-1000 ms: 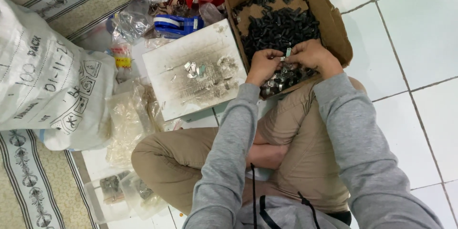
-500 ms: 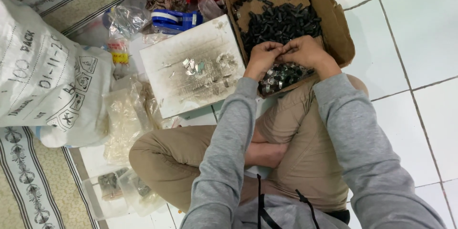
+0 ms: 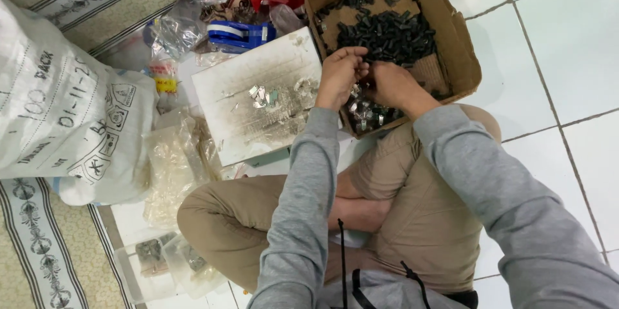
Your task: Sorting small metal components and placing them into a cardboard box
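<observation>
Head view, only one I've got, so here goes. I'm using the cardboard box (image 3: pixel 451 38) as my anchor for everything.

Both hands sit just inside the box's near edge, close together, almost knuckle to knuckle. The left hand (image 3: pixel 340 74) has its fingers curled in and pressed together on something small, but I honestly can't tell what's in the pinch. The right hand (image 3: pixel 393 85) is curled too, fingers tucked down toward the box floor; whether it grips a piece or just rests there, can't tell.

The bit that matters: the black parts (image 3: pixel 387 32) are piled in the far half of the box, straight ahead of both hands and very near the fingertips. The shiny metal clips (image 3: pixel 367 114) lie in the box's near corner, right below the hands, on the wrist side. So black is forward, metal is back toward the lap. The left hand looks a touch nearer the black pile. The parts point every which way, no shared long axis.

Left of the box there's a white board (image 3: pixel 238 122) with a few metal bits (image 3: pixel 267 95) on it, just beside the left hand.
</observation>
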